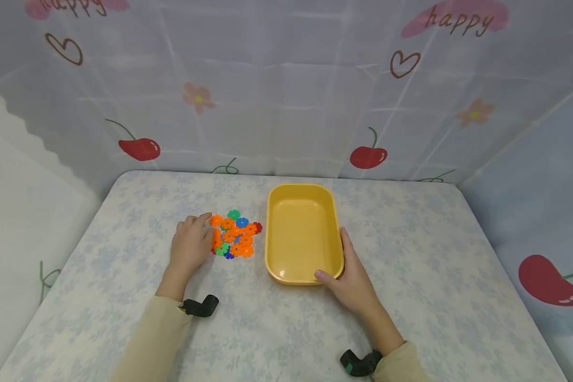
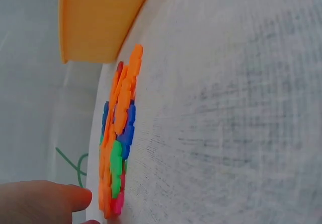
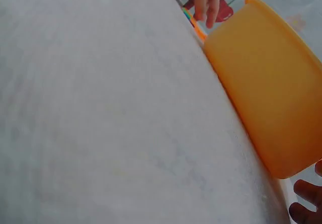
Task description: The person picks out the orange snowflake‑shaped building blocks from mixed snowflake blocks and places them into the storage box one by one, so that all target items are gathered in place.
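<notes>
A yellow rectangular plastic tub point(image 1: 305, 233) stands on the table with nothing in it. My right hand point(image 1: 355, 281) holds it at the near right corner, thumb over the rim and fingers along the outer side. To the left of the tub lies a flat pile of snowflake building discs point(image 1: 234, 236) in orange, green, blue and red. My left hand point(image 1: 191, 241) is at the left edge of this pile, fingers loosely bent. In the left wrist view a fingertip point(image 2: 78, 198) is close beside the discs; whether it touches them I cannot tell.
A pale floral cloth covers the table point(image 1: 410, 239). Behind the table hangs a white curtain point(image 1: 277, 106) printed with cherries, flowers and hearts. Black wrist devices, one on the left point(image 1: 200, 306) and one on the right point(image 1: 360, 363), stick out near the sleeves.
</notes>
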A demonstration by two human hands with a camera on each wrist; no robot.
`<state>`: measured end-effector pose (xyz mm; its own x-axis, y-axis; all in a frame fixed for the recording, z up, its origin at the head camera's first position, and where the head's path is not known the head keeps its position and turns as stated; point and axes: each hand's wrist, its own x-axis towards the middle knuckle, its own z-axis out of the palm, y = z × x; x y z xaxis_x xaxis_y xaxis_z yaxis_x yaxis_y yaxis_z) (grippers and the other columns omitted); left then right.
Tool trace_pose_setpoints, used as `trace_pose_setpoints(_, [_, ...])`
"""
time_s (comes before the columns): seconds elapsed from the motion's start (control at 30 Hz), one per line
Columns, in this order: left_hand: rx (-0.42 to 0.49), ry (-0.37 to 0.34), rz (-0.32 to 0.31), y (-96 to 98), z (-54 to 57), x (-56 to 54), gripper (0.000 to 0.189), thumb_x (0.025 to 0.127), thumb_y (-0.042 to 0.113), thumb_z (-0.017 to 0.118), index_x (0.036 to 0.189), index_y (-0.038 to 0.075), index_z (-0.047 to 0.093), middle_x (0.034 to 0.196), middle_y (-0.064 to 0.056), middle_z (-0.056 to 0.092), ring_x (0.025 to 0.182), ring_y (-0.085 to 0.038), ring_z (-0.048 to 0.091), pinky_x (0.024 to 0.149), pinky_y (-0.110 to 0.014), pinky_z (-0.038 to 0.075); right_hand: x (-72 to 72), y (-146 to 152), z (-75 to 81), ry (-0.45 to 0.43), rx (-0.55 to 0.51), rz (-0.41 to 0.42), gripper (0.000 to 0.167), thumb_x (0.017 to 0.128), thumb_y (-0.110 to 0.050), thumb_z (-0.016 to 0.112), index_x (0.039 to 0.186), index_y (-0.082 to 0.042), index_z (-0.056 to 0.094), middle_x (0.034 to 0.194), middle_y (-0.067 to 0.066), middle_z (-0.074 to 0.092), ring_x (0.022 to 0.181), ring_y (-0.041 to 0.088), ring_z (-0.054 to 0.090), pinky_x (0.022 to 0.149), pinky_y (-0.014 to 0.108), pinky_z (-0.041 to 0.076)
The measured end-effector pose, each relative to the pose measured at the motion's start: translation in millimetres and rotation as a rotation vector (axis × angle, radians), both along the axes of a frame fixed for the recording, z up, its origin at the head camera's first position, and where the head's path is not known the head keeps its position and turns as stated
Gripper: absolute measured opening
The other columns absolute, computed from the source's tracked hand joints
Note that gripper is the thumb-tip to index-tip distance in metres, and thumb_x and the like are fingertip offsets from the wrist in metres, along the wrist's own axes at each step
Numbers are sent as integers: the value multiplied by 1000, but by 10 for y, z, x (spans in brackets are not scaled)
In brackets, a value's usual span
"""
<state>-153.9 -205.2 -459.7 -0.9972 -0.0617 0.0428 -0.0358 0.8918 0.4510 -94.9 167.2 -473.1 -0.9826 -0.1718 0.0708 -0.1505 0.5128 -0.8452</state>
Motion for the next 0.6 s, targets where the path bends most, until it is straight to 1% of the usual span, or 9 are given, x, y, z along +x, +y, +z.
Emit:
trace_pose_setpoints(0.03, [-5,-5,-7,-3,-12,-31,45,103,24,49,145,9,49,128,-25,54,109,-45,50,85,-56,46,6,-1,-35,3,-20,1,112,83,-32,80,158,-35,-3,167,-1,11,150,26,28,116,54,30])
trace_pose_setpoints(0.13, [-30,-23,-18,-4,-23,-116,43,102,25,52,142,10,53,119,-24,55,101,-42,51,79,-51,46,14,6,-122,14,-56,16,115,81,-30,82,158,-35,-3,167,-2,12,149,23,31,115,48,34])
trace_pose_setpoints(0.23, [-42,-60,-15,7,-10,-185,39,101,26,55,137,11,58,113,-21,55,97,-39,51,73,-47,46,16,32,-187,27,-92,48,117,81,-30,82,158,-35,-5,166,-2,14,145,22,38,110,36,42])
trace_pose_setpoints(0.3, [-40,-81,-12,9,-6,-220,37,101,28,57,133,11,61,113,-20,55,98,-38,52,73,-46,48,15,49,-220,34,-127,77,116,82,-31,82,158,-36,-6,166,-1,14,142,22,42,105,27,45])
trace_pose_setpoints(0.37, [-38,-90,-7,12,-2,-246,35,100,29,59,129,10,62,114,-20,56,99,-38,54,75,-47,49,14,61,-242,43,-149,96,116,82,-32,82,158,-36,-6,166,0,15,140,23,44,103,21,44])
trace_pose_setpoints(0.4, [-38,-92,-6,11,-3,-258,34,100,29,59,128,10,62,114,-20,56,99,-38,55,76,-47,50,12,65,-251,52,-150,99,116,82,-33,82,158,-35,-6,166,0,15,141,23,44,104,19,43])
trace_pose_setpoints(0.5, [-33,-103,0,12,9,-280,34,100,28,60,126,7,60,116,-20,55,101,-39,56,80,-49,51,5,71,-268,73,-132,94,118,80,-36,83,158,-35,-5,166,0,14,144,22,40,108,19,38])
trace_pose_setpoints(0.6, [1,-133,1,13,37,-295,36,100,27,60,125,2,57,118,-22,53,104,-39,54,85,-51,50,2,76,-277,83,-120,87,119,79,-38,83,159,-34,-5,166,0,14,145,23,39,110,18,36])
